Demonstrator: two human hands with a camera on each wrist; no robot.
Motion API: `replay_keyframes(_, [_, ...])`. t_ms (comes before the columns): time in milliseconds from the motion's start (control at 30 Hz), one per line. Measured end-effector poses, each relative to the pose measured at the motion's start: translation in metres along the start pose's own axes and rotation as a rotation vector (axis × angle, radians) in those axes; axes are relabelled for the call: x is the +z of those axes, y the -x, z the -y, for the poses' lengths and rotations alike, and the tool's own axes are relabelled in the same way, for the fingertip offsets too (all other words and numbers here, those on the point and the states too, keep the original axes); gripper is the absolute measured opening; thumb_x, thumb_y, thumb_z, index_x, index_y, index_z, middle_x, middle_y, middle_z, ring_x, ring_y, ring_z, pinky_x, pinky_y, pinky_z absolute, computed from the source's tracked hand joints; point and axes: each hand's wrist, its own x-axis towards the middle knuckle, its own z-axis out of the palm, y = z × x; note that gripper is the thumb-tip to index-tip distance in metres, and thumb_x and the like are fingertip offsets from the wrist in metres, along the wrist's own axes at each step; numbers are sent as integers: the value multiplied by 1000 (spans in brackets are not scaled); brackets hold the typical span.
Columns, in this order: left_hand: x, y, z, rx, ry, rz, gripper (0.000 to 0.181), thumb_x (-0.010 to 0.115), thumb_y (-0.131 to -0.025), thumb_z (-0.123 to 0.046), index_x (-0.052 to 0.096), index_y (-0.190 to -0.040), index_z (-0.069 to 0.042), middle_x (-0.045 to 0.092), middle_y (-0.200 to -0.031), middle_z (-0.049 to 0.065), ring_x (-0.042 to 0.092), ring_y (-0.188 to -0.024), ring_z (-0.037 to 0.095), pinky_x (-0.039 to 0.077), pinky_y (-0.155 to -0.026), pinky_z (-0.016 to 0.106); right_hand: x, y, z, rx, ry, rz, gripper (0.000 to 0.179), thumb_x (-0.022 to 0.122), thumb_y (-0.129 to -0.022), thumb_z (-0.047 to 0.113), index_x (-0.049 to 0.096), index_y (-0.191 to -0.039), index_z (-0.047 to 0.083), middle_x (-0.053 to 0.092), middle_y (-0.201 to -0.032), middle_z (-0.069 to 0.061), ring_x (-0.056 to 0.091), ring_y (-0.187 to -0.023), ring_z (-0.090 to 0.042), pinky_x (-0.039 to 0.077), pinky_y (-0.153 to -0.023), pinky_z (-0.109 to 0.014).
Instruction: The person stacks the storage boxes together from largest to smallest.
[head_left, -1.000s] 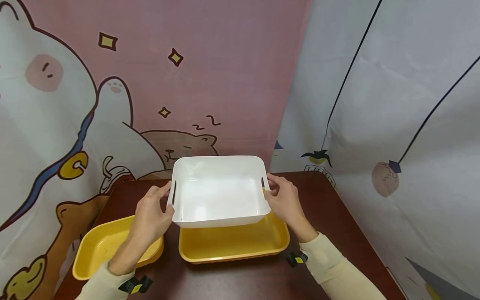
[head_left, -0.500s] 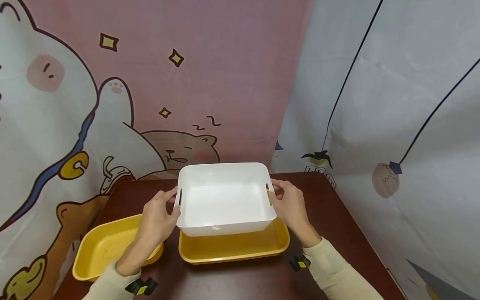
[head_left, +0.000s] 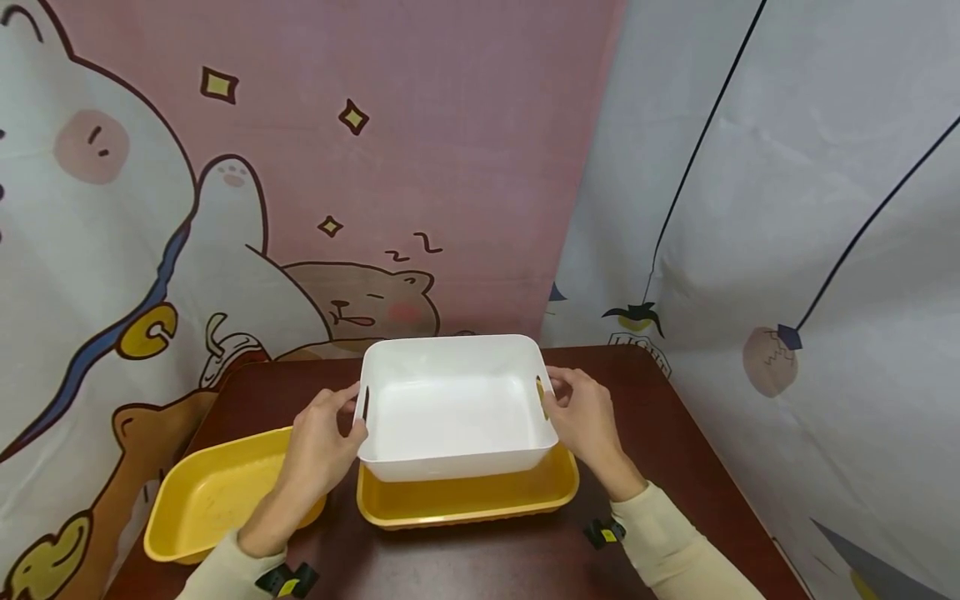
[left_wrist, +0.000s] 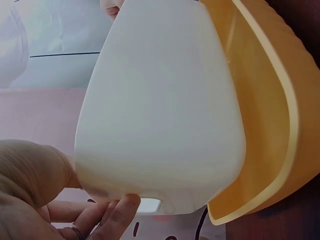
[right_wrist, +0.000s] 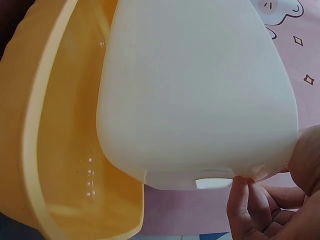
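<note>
A white plastic bin [head_left: 457, 408] with a slot handle in each short end hangs over the middle yellow bin [head_left: 465, 504], its open top tilted toward the head camera. My left hand [head_left: 322, 442] pinches its left end between thumb and fingers beside the slot. At the opposite end my right hand [head_left: 588, 421] grips the wall the same way. From the left wrist view, the underside of the white bin [left_wrist: 165, 100] shows, apart from the yellow bin [left_wrist: 275, 100]. No contents show inside the white bin. It partly hides the yellow bin's interior.
A second yellow bin [head_left: 202, 492] stands on the table's left, partly behind my left forearm. The dark red-brown table [head_left: 450, 567] reaches back to a pink cartoon-printed curtain [head_left: 450, 167]. A pale curtain [head_left: 825, 250] runs along the right side.
Both hands have lowered the white bin and shifted it slightly right, so it covers more of the middle yellow bin. The yellow bins have stayed in place.
</note>
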Motion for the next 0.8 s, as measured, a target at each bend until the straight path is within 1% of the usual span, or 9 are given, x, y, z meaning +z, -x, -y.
replay_keyframes(133, [1, 2, 3, 9, -7, -9, 59, 77, -100, -2, 69, -158, 3, 74, -124, 26, 57, -81, 27, 43, -61, 24, 1, 2, -3, -7, 2, -1, 41, 80, -105, 9, 80, -145, 3, 80, -116, -16, 70, -87, -23, 60, -74, -21])
replay_keyframes(300, [4, 5, 9, 7, -12, -7, 58, 77, -100, -3, 70, -157, 3, 75, -126, 23, 65, -97, 31, 49, -74, 26, 3, 5, -6, -30, 1, -18, 39, 79, -103, 7, 81, -141, 0, 80, -111, -16, 70, -85, -22, 57, -72, -20])
replay_keyframes(367, [5, 7, 10, 4, -9, 0, 58, 77, -100, -4, 69, -157, 3, 74, -128, 23, 66, -101, 31, 51, -76, 26, 4, 5, -7, -37, 0, -25, 38, 79, -102, 6, 82, -139, -1, 80, -109, -16, 70, -84, -22, 57, -71, -21])
replay_keyframes(600, [10, 9, 14, 13, 10, 6, 58, 78, -99, -2, 69, -156, 5, 73, -129, 24, 69, -101, 30, 53, -75, 22, 6, 7, -12, -26, 0, -14, 39, 79, -102, 6, 82, -140, 1, 79, -109, -15, 69, -84, -22, 57, -71, -21])
replay_keyframes(800, [14, 10, 15, 27, 15, 2, 58, 78, -99, 0, 69, -156, 6, 72, -128, 24, 68, -98, 29, 53, -73, 22, 7, 9, -16, -22, 0, -13, 40, 80, -102, 7, 81, -142, 2, 79, -110, -15, 67, -85, -22, 57, -72, -21])
